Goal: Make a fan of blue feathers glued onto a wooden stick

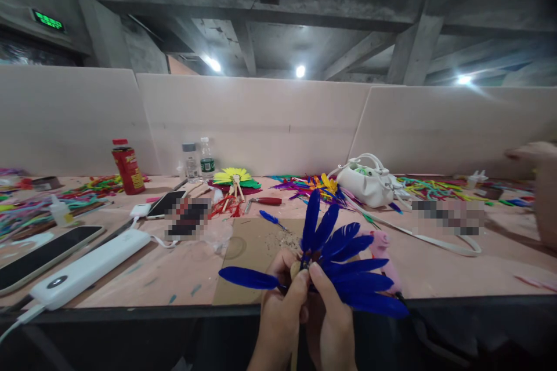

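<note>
A fan of deep blue feathers (343, 243) spreads around a small round tan centre (296, 269), held just past the table's front edge. My left hand (281, 307) is closed around that centre, its thumb pressed on the front; a single blue feather (248, 277) sticks out to its left. A pale stick (295, 351) runs down between my wrists. My right hand (333, 313) pinches the feather bases, thumb tip close to the left thumb. The fingers behind the feathers are hidden. Under the work lies a brown cardboard sheet (243, 255), with a loose blue feather (272, 218) on it.
A pink glue gun (380, 243) stands behind the feathers at right. Leftward lie a white power bank (91, 266) and phones (52, 252). Farther back are a red bottle (128, 168), a yellow feather flower (235, 175), a red-handled tool (267, 201) and a white handbag (365, 182). Another person's arm (546, 191) shows at right.
</note>
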### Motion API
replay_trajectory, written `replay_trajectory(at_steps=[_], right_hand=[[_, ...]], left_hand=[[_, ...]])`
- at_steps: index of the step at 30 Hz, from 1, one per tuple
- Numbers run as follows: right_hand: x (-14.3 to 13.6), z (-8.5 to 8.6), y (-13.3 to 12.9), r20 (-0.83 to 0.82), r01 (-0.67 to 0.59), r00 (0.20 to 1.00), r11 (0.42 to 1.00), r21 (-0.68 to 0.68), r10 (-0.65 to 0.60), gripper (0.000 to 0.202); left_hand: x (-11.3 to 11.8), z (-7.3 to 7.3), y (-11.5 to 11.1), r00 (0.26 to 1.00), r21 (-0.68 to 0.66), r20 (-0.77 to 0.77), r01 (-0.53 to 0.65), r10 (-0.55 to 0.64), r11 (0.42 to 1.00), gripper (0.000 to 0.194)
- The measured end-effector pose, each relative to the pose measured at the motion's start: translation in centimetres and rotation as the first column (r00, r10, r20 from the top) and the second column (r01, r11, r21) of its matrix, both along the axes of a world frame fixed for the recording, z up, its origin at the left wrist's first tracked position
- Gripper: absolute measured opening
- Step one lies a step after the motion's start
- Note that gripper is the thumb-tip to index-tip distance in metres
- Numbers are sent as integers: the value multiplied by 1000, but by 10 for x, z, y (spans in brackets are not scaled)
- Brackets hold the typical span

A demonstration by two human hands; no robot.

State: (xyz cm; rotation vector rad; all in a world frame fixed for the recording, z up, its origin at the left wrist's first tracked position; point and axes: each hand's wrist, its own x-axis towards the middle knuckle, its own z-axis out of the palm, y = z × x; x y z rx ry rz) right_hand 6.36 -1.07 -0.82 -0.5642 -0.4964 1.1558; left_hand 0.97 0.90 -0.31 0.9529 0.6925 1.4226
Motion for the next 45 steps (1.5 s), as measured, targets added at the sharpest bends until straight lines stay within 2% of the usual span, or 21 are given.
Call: replay_trajectory(at_steps=[2,4,9,15,17,19,21,23,25,26,31,34,37,42,45], right_hand=[[4,-1,3,14,-90,996,994,66,89,27],[8,-2,6,37,-101,995,988,114,98,29],[18,4,11,-9,112,994,976,185,-112,44],[53,12,16,88,215,964,928,303,-252,39],[67,11,19,94,278,943,910,308,-319,39],[80,5,25,164,348,904,902,256,-396,36],[92,-4,32,375,403,816,898,178,-440,34],[102,-12,39,641,424,648,894,144,-411,35],[107,-18,45,792,418,486,894,160,-369,37],[108,-19,47,828,411,431,895,175,-360,37],[106,-18,50,905,408,239,882,236,-353,36],[104,-20,52,936,475,94,841,257,-339,36],[105,-26,56,957,518,-50,812,269,-285,34],[104,-30,62,965,467,-233,856,221,-121,33],[103,-21,62,954,463,-299,868,177,-35,34]], left_hand=[[-1,2,1,1000,63,23,3,-4,998,42],[-3,4,1,998,84,48,-40,36,996,40],[-12,15,5,982,39,73,-180,177,983,46],[-41,22,19,933,89,90,-355,348,931,43],[-54,22,25,918,109,110,-392,381,914,42],[-64,20,30,901,110,148,-424,407,899,39],[-70,19,34,885,99,180,-450,428,888,36],[-74,18,36,864,82,206,-484,460,871,35],[-76,19,36,842,63,226,-515,491,855,35],[-78,19,37,831,55,239,-528,502,848,36],[-92,23,36,786,46,319,-571,530,820,34],[-100,23,35,759,36,360,-592,543,805,34],[-104,22,34,766,41,351,-588,539,808,30],[-104,22,34,736,58,371,-627,566,777,26],[-103,22,35,729,59,380,-633,569,772,26]])
